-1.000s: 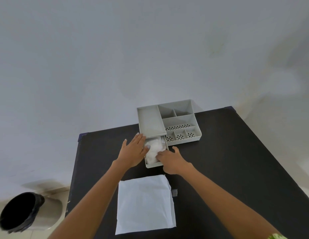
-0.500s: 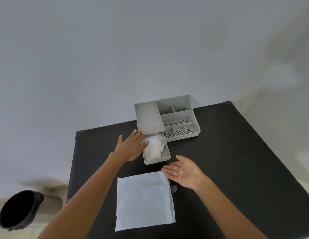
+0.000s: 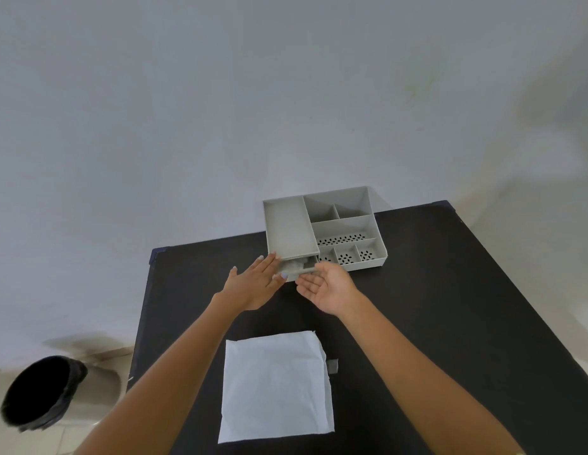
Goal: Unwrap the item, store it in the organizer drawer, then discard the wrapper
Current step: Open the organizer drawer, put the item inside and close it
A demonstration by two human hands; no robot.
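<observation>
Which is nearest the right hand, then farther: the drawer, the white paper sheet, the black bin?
From the right hand:
1. Drawer, touching its fingertips, just ahead.
2. Paper sheet, on the table nearer the person.
3. Bin, on the floor, far left.

Head cam, wide, looks down/fwd at table (image 3: pixel 450 290).

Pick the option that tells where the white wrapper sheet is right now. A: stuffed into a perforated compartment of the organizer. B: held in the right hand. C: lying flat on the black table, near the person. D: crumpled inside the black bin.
C: the white wrapper sheet lies spread flat on the black table, touched by neither the left hand nor the right hand, both up at the organizer drawer.
</observation>
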